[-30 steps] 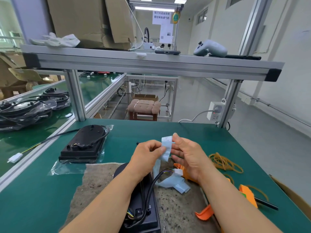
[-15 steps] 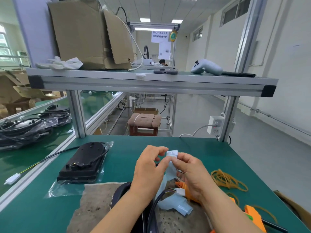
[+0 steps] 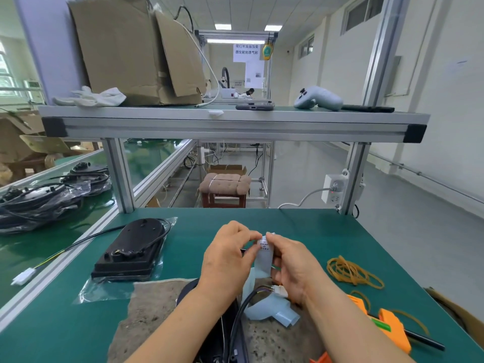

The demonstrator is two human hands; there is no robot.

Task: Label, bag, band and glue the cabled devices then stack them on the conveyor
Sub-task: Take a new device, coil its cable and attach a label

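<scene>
matt green table point(image 3: 301, 226), glossy plastic bag point(image 3: 104, 286), paper label point(image 3: 264, 247)

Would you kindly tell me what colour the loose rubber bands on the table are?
The loose rubber bands are yellowish tan; head view.

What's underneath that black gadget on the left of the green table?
A clear plastic bag sticks out from under the black device, flat on the green table. Whatever else lies beneath the device is covered.

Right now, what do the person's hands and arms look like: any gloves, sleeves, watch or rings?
Both the left hand and the right hand are bare: no gloves, no rings visible. The forearms are bare too, with no watch, wristband or sleeve down to the picture's bottom edge.
</scene>
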